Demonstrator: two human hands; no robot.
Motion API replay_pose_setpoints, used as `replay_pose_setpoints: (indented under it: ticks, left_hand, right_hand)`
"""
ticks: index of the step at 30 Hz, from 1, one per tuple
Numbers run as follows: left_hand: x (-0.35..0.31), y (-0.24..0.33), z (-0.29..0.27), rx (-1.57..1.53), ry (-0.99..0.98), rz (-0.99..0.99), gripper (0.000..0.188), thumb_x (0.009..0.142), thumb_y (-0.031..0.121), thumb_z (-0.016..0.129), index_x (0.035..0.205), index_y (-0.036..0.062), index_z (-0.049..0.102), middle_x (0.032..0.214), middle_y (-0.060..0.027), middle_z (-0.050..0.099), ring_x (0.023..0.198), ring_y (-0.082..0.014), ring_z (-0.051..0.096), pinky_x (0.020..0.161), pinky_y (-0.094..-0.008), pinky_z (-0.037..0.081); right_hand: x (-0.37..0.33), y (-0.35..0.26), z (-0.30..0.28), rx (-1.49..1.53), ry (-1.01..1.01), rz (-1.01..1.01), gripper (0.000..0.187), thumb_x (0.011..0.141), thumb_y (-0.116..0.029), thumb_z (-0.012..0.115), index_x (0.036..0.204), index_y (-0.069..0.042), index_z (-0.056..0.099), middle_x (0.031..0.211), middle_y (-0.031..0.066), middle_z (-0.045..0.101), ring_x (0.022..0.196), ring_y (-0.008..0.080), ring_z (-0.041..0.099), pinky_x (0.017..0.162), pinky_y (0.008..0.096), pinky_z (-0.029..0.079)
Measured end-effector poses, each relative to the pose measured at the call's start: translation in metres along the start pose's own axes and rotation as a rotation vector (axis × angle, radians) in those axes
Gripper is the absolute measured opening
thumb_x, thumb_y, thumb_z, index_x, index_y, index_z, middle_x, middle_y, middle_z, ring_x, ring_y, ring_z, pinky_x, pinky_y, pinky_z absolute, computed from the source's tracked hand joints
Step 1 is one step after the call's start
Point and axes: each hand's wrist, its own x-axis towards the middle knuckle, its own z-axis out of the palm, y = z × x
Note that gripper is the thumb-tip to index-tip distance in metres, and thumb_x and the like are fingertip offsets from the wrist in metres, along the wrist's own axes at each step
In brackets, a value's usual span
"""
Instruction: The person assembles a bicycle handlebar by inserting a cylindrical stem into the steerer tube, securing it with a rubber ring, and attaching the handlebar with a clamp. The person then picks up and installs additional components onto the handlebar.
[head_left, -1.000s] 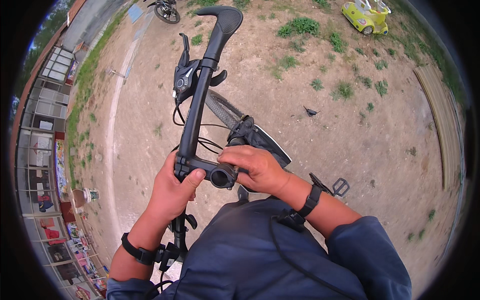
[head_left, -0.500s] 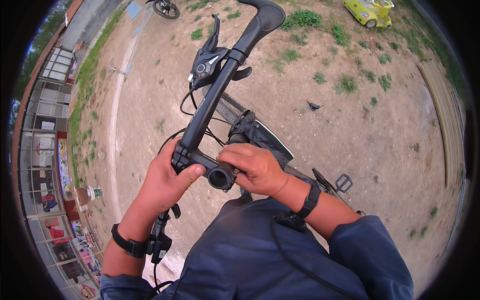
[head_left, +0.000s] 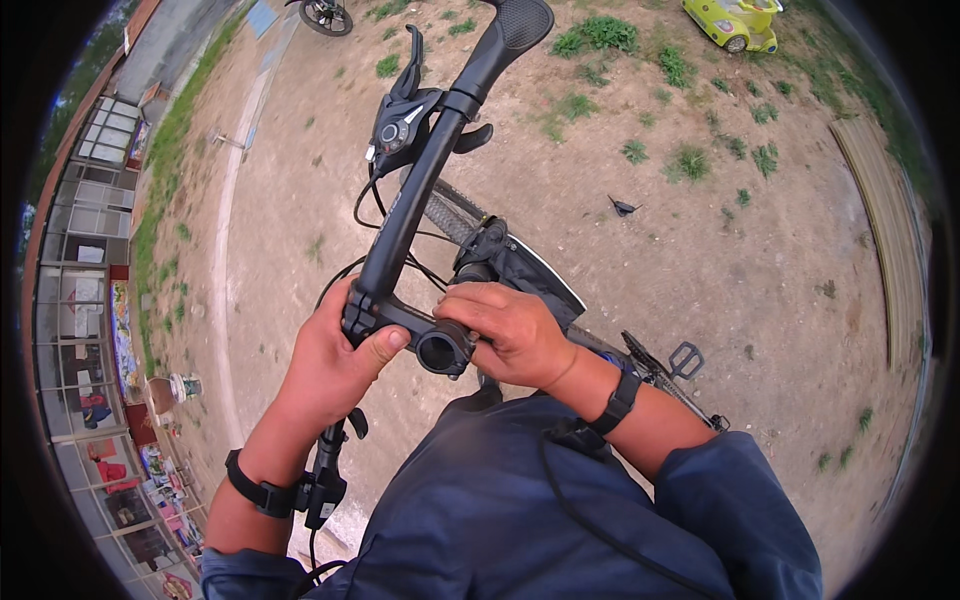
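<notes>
My left hand [head_left: 335,355] wraps round the black handlebar stem [head_left: 405,318], near where it clamps the handlebar [head_left: 405,225]; its thumb lies along the stem. My right hand [head_left: 515,335] is closed against the stem's open round clamp [head_left: 439,352], fingers curled at its far side. Whether a small part sits under those fingertips is hidden. The clamp's bore faces up and holds no tube. One bar end points away from me with its grip [head_left: 520,25], brake lever and shifter [head_left: 395,132]; the other runs down beside my left forearm.
Below the stem stands the bicycle, with its front tyre [head_left: 450,218], a black frame bag [head_left: 525,275] and a pedal [head_left: 686,360]. A yellow toy car [head_left: 735,25] and another wheel [head_left: 325,15] are far off. Long boards [head_left: 870,240] lie at right; a glazed building front [head_left: 85,300] runs along the left.
Both hands keep their hold on the stem. The handlebar's far end has shifted slightly to the left and up in view; otherwise little differs.
</notes>
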Motion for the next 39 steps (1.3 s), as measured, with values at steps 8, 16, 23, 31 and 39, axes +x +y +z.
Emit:
replay_pose_setpoints:
  ticks: [8,16,23,31,39]
  left_hand:
    - [0.002,-0.009,0.005,-0.05,0.006,0.062,0.068,0.097,0.039,0.083,0.143,0.0012,0.05,0.081,0.0013,0.061,0.06,-0.0056,0.054,0.054,-0.0232,0.047]
    - [0.001,-0.007,0.002,-0.053,-0.011,0.01,0.072,0.097,0.03,0.084,0.15,-0.0013,0.048,0.09,0.0003,0.065,0.067,-0.0049,0.057,0.057,-0.0232,0.05]
    - [0.001,-0.006,0.002,-0.051,-0.011,0.019,0.07,0.097,0.028,0.083,0.15,-0.0015,0.048,0.089,0.0006,0.064,0.066,-0.005,0.056,0.056,-0.0237,0.049]
    - [0.001,-0.005,0.001,-0.066,-0.027,-0.003,0.068,0.096,0.027,0.084,0.147,-0.0012,0.049,0.087,0.0007,0.063,0.066,-0.005,0.056,0.057,-0.0244,0.049]
    - [0.002,0.003,-0.003,-0.083,-0.061,-0.036,0.066,0.098,0.028,0.082,0.147,-0.002,0.048,0.086,0.0001,0.062,0.063,-0.0059,0.056,0.055,-0.0248,0.049]
  right_hand:
    - [-0.004,-0.006,-0.009,-0.023,0.015,-0.001,0.05,0.08,0.005,0.071,0.127,-0.01,0.069,0.125,0.0117,0.071,0.112,0.0342,0.071,0.089,0.0402,0.06]
    - [-0.007,-0.037,-0.047,0.304,-0.105,0.362,0.022,0.097,-0.016,0.079,0.113,-0.002,0.073,0.106,0.0062,0.069,0.089,0.0157,0.067,0.077,0.0307,0.054]
    - [-0.004,-0.034,-0.029,0.576,-0.041,0.598,0.017,0.102,-0.016,0.076,0.094,-0.002,0.069,0.081,-0.0038,0.059,0.073,0.004,0.05,0.062,0.0259,0.042]
    - [0.003,-0.039,-0.032,0.605,-0.063,0.688,0.017,0.1,-0.014,0.077,0.092,-0.001,0.069,0.077,-0.0043,0.06,0.072,0.0046,0.049,0.061,0.0276,0.042]
    - [0.004,-0.045,-0.036,0.549,-0.103,0.759,0.016,0.104,-0.017,0.074,0.1,-0.003,0.069,0.082,-0.001,0.066,0.073,0.005,0.057,0.062,0.0242,0.045]
